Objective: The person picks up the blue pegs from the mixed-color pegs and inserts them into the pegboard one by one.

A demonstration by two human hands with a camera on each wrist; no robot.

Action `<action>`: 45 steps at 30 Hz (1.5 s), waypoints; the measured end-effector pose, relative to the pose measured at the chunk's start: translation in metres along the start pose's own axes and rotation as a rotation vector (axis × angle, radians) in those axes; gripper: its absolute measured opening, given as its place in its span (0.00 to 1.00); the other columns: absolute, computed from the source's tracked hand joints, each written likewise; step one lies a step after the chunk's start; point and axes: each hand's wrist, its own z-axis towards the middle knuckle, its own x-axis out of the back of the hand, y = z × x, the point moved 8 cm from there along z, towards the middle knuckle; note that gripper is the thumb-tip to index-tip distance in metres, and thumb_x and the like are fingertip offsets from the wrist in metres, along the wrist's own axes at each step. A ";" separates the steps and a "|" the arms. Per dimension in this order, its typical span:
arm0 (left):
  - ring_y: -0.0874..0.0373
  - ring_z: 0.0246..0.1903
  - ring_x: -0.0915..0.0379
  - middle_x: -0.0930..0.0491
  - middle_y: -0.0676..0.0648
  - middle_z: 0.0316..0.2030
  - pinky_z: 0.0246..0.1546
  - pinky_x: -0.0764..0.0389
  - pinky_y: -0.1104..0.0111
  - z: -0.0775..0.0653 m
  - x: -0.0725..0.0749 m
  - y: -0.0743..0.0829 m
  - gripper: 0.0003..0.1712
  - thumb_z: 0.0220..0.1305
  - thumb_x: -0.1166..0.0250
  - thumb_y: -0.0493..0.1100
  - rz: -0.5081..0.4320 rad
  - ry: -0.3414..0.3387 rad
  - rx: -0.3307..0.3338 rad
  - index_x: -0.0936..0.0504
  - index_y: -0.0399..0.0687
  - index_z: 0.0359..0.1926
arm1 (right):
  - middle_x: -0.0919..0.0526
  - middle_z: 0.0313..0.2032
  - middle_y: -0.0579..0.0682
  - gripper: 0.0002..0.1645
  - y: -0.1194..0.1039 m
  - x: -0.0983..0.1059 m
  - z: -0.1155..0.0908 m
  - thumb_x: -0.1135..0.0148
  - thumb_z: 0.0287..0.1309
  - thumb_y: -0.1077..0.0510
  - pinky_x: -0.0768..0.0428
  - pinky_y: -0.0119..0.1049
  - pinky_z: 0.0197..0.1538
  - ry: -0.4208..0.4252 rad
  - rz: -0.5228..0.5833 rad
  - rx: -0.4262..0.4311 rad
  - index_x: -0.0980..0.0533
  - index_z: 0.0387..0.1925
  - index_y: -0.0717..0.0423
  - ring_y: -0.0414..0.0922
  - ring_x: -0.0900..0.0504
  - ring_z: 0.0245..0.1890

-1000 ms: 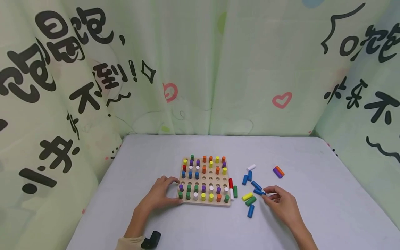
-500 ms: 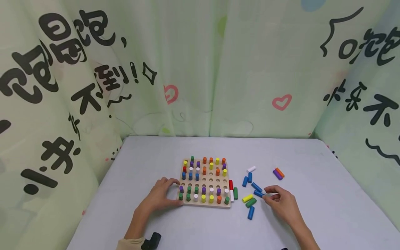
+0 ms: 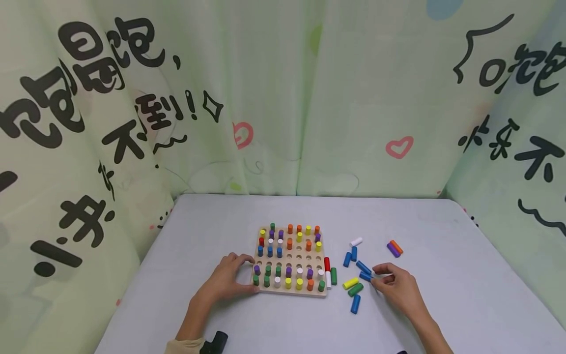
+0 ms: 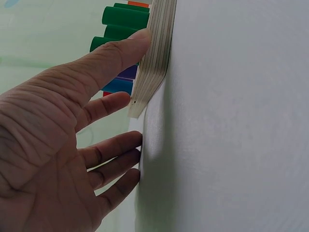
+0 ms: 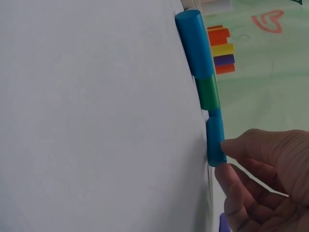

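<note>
A wooden pegboard (image 3: 292, 290) lies on the table, with coloured pegs standing in many holes and several bare holes mid-right. My left hand (image 3: 227, 278) touches its near left corner with thumb and index finger; in the left wrist view the other fingers spread apart, off the board. Right of the board, my right hand (image 3: 395, 287) pinches one end of a blue peg (image 3: 365, 277) between thumb and index finger. That blue peg (image 5: 215, 140) still lies low at the table surface in the right wrist view. Another blue peg (image 3: 364, 267) lies just beyond it.
Loose pegs surround the right hand: yellow (image 3: 351, 283), green (image 3: 355, 289), blue (image 3: 355, 304) and white (image 3: 355, 241). Red (image 3: 327, 264) and green (image 3: 333, 276) pegs lie along the board's right side. Orange (image 3: 396, 246) and purple (image 3: 393, 250) pegs lie farther right. A printed curtain (image 3: 345, 98) hangs behind the table.
The head view has tilted slightly, so the scene sits a little lower. The right fingers have shifted slightly over the end of the blue peg; the left hand stays at the board.
</note>
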 end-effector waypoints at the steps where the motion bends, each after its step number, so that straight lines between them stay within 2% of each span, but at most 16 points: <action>1: 0.51 0.49 0.32 0.27 0.49 0.45 0.53 0.22 0.49 0.000 0.000 0.000 0.38 0.46 0.17 0.59 0.002 0.000 0.002 0.22 0.61 0.58 | 0.15 0.47 0.63 0.19 0.000 0.000 0.000 0.28 0.58 0.64 0.23 0.28 0.33 0.000 0.000 0.004 0.20 0.50 0.66 0.46 0.21 0.35; 8: 0.51 0.49 0.32 0.27 0.49 0.45 0.53 0.22 0.48 -0.001 0.000 0.001 0.38 0.45 0.17 0.58 0.012 0.005 -0.003 0.22 0.60 0.58 | 0.14 0.45 0.61 0.18 -0.001 -0.001 0.003 0.28 0.57 0.65 0.24 0.29 0.33 -0.001 -0.001 0.040 0.20 0.49 0.65 0.45 0.21 0.34; 17: 0.50 0.50 0.32 0.27 0.48 0.46 0.54 0.22 0.49 -0.003 -0.001 0.000 0.38 0.46 0.17 0.58 0.008 -0.001 0.010 0.22 0.60 0.58 | 0.14 0.41 0.55 0.18 0.001 -0.008 0.002 0.27 0.56 0.66 0.22 0.30 0.35 -0.044 -0.016 0.018 0.20 0.49 0.65 0.45 0.20 0.35; 27: 0.50 0.50 0.32 0.27 0.49 0.45 0.53 0.22 0.49 -0.003 -0.001 -0.001 0.38 0.46 0.17 0.59 0.008 0.006 0.004 0.22 0.61 0.58 | 0.15 0.38 0.52 0.18 0.000 -0.008 0.001 0.27 0.56 0.66 0.23 0.29 0.35 -0.039 -0.025 0.024 0.20 0.49 0.65 0.44 0.20 0.35; 45: 0.51 0.48 0.33 0.28 0.49 0.45 0.51 0.22 0.51 -0.002 0.000 0.001 0.38 0.46 0.17 0.59 0.015 -0.001 -0.015 0.22 0.59 0.57 | 0.14 0.44 0.56 0.18 -0.007 -0.006 -0.010 0.29 0.60 0.65 0.20 0.25 0.39 -0.004 0.037 0.014 0.21 0.51 0.64 0.46 0.18 0.39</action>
